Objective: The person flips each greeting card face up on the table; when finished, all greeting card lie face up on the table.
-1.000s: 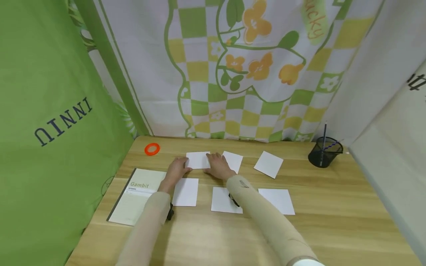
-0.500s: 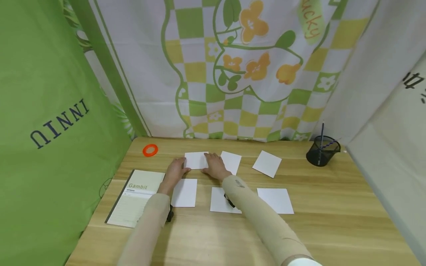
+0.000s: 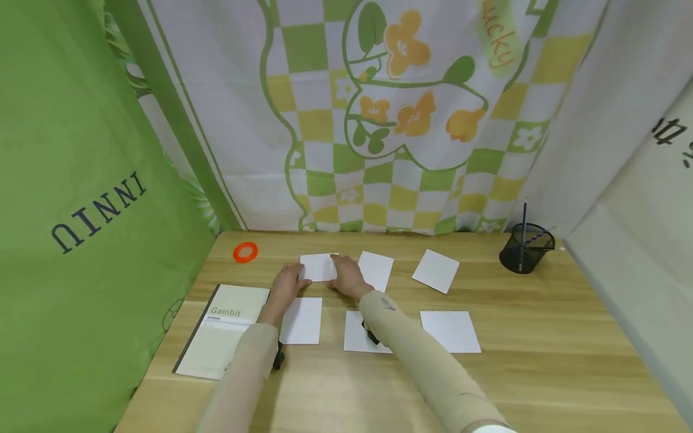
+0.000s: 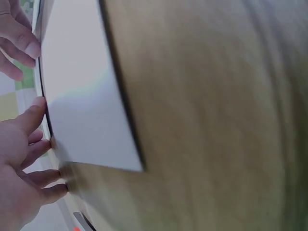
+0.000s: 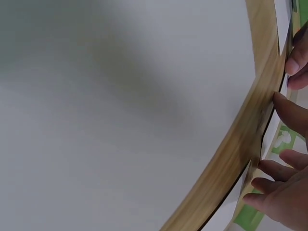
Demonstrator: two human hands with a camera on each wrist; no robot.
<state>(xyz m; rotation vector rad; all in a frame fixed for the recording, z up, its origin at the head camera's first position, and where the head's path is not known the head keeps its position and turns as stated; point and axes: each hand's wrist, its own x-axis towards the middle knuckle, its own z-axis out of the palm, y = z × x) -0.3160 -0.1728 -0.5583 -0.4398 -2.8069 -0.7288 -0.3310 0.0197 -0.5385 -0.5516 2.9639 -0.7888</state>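
Observation:
A small white card (image 3: 317, 268) lies on the wooden table at the back left of the group, between my two hands. My left hand (image 3: 284, 288) holds its left edge, thumb toward me and fingers toward the back. On the opposite edge my right hand (image 3: 351, 278) grips it the same way. In the left wrist view my left thumb (image 4: 30, 115) and fingers meet the card's edge behind a larger-looking white card (image 4: 91, 96). The right wrist view shows my right hand (image 5: 286, 178) at the held card's thin edge, with my left fingertips beyond.
More white cards lie around: one beside my right hand (image 3: 379, 269), one tilted at back right (image 3: 436, 271), and a front row (image 3: 301, 322). A notebook (image 3: 216, 337) lies left, an orange ring (image 3: 239, 257) behind it. A black mesh pen cup (image 3: 525, 255) stands at right.
The head view has shifted slightly, so the table sits a little lower in it. Both hands stay at the same card's edges, with no clear movement of the card.

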